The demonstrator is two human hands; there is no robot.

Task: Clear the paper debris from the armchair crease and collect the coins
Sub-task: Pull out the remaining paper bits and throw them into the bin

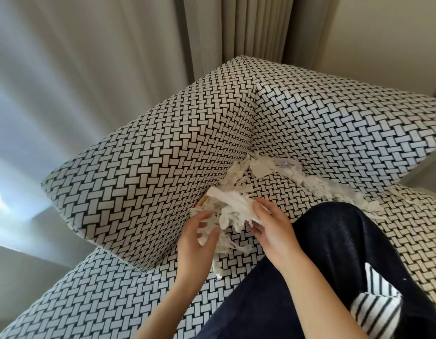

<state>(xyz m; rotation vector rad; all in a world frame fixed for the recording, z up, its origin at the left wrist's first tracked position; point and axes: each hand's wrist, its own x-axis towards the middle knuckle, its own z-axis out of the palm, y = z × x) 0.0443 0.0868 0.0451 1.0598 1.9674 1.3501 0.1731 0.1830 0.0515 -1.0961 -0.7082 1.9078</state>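
Head view: left hand (197, 242) and right hand (273, 232) both clutch a paper wad (230, 211) at the armchair (160, 155) left crease (more shreds (319, 185) trail along the far crease, right).

- Armchair crease (252, 133): lower run covered by shredded paper (236, 209); anything beneath is hidden.
- Tan object (202, 201): mostly behind the paper, unidentifiable.
- Right hand (273, 228): fingertips buried in paper.
- Armchair (151, 162): cropped at the bottom and right edges.

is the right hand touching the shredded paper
Touching: the head view shows the right hand pinching the shredded paper between thumb and fingers.
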